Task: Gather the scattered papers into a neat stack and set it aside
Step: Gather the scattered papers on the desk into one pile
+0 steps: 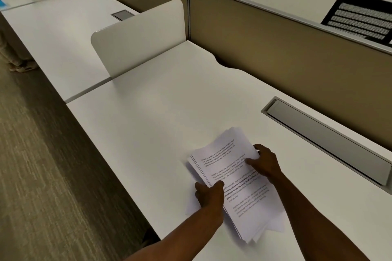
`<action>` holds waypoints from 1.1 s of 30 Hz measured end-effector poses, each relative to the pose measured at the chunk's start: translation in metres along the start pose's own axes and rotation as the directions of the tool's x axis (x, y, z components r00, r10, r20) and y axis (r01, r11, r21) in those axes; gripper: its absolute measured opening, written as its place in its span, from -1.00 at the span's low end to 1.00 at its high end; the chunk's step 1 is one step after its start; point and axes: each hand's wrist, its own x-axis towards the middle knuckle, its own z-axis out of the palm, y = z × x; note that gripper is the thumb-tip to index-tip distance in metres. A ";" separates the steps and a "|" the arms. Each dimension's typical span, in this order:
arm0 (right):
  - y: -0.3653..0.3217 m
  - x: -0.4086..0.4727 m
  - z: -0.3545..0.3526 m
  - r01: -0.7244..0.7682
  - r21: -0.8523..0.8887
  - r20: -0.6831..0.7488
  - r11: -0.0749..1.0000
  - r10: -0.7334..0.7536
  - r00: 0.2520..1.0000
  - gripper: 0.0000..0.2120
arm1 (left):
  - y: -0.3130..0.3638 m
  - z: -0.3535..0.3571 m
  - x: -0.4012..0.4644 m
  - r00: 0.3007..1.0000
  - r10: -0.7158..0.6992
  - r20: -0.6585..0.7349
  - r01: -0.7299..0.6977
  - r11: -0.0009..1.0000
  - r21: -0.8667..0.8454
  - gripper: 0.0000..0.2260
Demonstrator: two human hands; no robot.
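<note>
Two bare forearms in view, no sleeves, no watch/bands seen. Left hand [209, 194] bare: no glove, no ring visible, sits at near-left edge of paper stack [237, 184]. Right hand [266, 162] bare too, no glove/jewellery seen, at stack's right edge. Nails too blurred to tell. Upper arms, clothing out of frame.

I find the lighting dim and even, with a warm cast; no strong source shows. The white desk [169, 112] reads grey, with soft faint shadows and no glare. The papers [231, 184] are motion-blurred at their edges, their print unreadable. Straight lines bow toward the frame's borders.
</note>
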 end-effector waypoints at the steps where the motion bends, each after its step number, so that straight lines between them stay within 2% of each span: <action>1: 0.001 0.000 -0.002 0.002 0.007 0.000 1.000 -0.002 1.000 -0.54 | -0.001 -0.001 0.001 1.000 0.009 0.014 -0.009 1.000 0.008 -0.43; 4: 0.004 -0.002 -0.007 0.020 0.031 -0.002 0.999 -0.020 1.000 -0.68 | -0.002 -0.002 0.004 0.996 0.066 0.057 -0.069 0.996 0.052 -0.67; 7: 0.013 -0.007 -0.013 0.056 0.007 0.009 0.998 -0.056 0.998 -0.72 | 0.000 -0.002 0.005 0.985 0.130 0.112 -0.142 0.984 0.111 -0.76; 12: 0.025 -0.012 -0.020 0.122 -0.173 0.116 0.977 -0.102 0.988 -0.48 | -0.005 0.001 0.004 0.971 0.151 0.185 -0.178 0.975 0.137 -0.57; 17: 0.026 -0.021 -0.024 0.107 -0.107 0.094 0.989 -0.097 0.991 -0.48 | -0.003 0.008 0.002 0.977 0.205 0.064 -0.213 0.887 0.410 -0.50; 19: 0.028 -0.022 -0.023 0.099 -0.080 0.071 0.992 -0.093 0.993 -0.52 | 0.000 0.010 0.000 0.979 0.190 0.075 -0.204 0.892 0.404 -0.50; 22: 0.033 -0.020 -0.016 0.074 -0.085 0.024 0.994 -0.072 0.997 -0.61 | 0.003 0.013 -0.001 0.981 0.161 0.108 -0.186 0.937 0.295 -0.54; 25: 0.034 -0.019 -0.013 0.048 -0.096 0.005 0.994 -0.048 0.999 -0.58 | 0.004 0.015 -0.001 0.981 0.146 0.124 -0.172 0.958 0.232 -0.54; 33: 0.032 -0.021 -0.009 0.049 -0.172 -0.018 0.984 -0.053 0.998 -0.55 | 0.009 0.020 0.003 0.987 0.118 0.108 -0.139 0.965 0.223 -0.54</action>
